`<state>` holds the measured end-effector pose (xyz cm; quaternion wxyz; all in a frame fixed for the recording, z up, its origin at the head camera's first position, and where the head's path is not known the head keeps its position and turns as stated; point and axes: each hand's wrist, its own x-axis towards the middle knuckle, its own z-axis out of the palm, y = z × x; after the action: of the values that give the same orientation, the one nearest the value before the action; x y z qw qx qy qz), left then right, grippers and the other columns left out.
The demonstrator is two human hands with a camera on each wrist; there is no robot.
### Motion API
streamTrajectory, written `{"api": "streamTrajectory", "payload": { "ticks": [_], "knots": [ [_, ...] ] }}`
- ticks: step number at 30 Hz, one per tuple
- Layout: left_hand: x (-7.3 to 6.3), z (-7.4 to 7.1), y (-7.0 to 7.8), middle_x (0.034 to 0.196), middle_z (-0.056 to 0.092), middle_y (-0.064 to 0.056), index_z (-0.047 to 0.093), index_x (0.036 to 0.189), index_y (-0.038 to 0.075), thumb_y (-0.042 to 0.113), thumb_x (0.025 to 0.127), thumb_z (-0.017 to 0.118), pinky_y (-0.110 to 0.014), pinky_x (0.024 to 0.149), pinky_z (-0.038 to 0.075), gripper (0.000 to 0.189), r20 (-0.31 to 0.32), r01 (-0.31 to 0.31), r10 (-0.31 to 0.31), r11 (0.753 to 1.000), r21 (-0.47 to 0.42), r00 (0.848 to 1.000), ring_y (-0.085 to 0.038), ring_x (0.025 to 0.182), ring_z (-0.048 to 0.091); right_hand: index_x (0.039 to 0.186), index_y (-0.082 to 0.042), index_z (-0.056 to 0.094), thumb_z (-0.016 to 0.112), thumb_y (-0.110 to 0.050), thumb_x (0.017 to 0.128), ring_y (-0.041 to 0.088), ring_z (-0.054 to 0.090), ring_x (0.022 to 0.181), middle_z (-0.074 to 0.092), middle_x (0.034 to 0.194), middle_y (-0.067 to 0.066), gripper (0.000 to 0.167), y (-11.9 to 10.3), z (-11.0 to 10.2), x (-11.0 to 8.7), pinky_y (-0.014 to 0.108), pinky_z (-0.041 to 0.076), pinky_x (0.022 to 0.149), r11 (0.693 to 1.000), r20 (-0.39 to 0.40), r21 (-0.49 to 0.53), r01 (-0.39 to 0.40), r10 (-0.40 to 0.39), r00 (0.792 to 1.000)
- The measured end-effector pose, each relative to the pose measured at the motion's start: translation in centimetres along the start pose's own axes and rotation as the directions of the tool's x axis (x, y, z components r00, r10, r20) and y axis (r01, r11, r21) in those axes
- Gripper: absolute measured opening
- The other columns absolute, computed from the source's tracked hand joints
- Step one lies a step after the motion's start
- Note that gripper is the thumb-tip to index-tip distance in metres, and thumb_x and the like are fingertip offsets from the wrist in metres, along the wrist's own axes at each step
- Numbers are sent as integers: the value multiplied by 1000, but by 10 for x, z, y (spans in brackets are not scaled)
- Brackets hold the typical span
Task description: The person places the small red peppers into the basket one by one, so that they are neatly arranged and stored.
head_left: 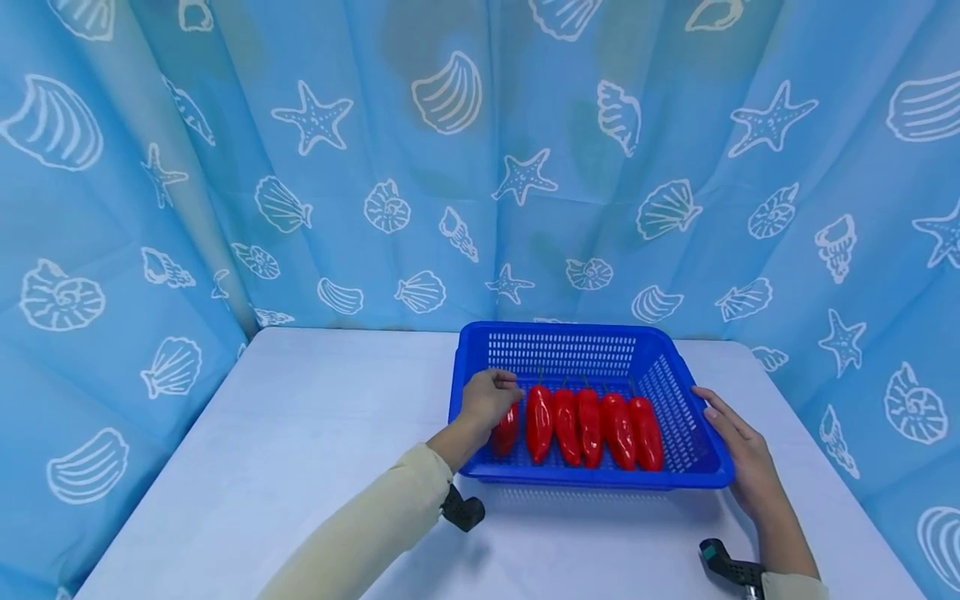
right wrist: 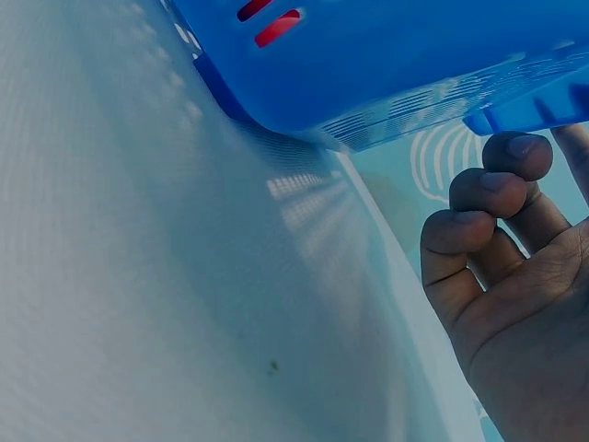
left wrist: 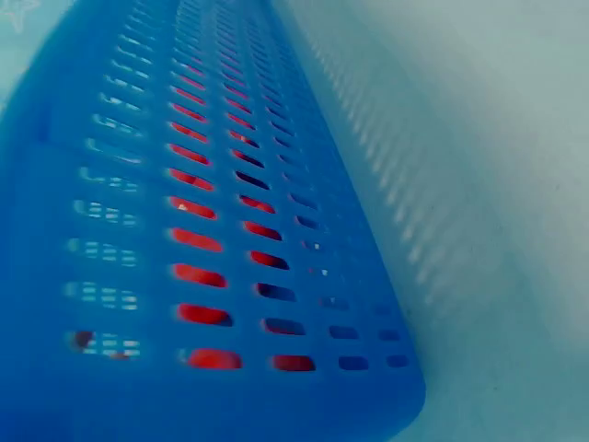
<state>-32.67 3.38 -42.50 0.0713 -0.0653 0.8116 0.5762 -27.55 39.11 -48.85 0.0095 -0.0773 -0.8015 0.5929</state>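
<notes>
A blue plastic basket (head_left: 585, 477) with slotted walls stands on the white table. Inside it, several glossy red chili peppers (head_left: 588, 425) lie side by side, thin stems pointing to the far wall. My left hand (head_left: 487, 400) reaches over the left part of the rim and pinches the upper end of the leftmost red chili pepper (head_left: 506, 432); the fingers partly hide it. On the other side, my right hand (head_left: 742, 454) holds the basket's right rim. The right wrist view shows its fingers (right wrist: 492, 191) curled below that rim.
Blue curtains (head_left: 420, 167) with white shell and starfish prints hang behind and at both sides of the white table (head_left: 315, 417). Red shows through the slots of the basket wall (left wrist: 184, 276) in the left wrist view. Both wrists carry black camera mounts (head_left: 462, 508).
</notes>
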Motion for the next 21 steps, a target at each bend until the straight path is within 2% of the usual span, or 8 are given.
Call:
{"api": "streamTrajectory", "payload": {
  "ticks": [7,10,14,21],
  "knots": [
    [-7,-10,7,97,68,-2,70,114,9,15,94,70,-37,91,55,21,55,-91,94,994,-62,994,-23,98,67,156,-44,27,41,-60,100,51,28,142,14,166,13,60,2,-5,3,40,52,90,1000,-3,-3,-6,6,1000],
    [-12,-18,8,100,68,-1,70,115,12,19,95,70,-37,92,55,21,63,-139,144,987,-77,988,-20,100,66,157,-43,27,41,-60,101,51,28,141,14,166,13,60,3,-5,3,40,52,89,1000,-3,0,-11,11,1000],
    [-20,-32,6,106,68,-1,70,117,13,21,96,69,-36,94,54,23,32,-207,212,971,-122,977,-18,103,64,157,-41,28,41,-58,101,51,31,140,16,165,12,60,4,-5,3,34,56,85,1000,-21,3,0,0,1000],
    [-30,-62,-11,112,69,-4,68,123,9,23,96,69,-35,96,53,31,-59,-256,249,944,-210,967,-20,107,64,156,-42,29,41,-59,101,51,33,139,19,164,14,59,7,-6,6,28,58,80,1000,-37,-7,11,-12,999]
  ]
}}
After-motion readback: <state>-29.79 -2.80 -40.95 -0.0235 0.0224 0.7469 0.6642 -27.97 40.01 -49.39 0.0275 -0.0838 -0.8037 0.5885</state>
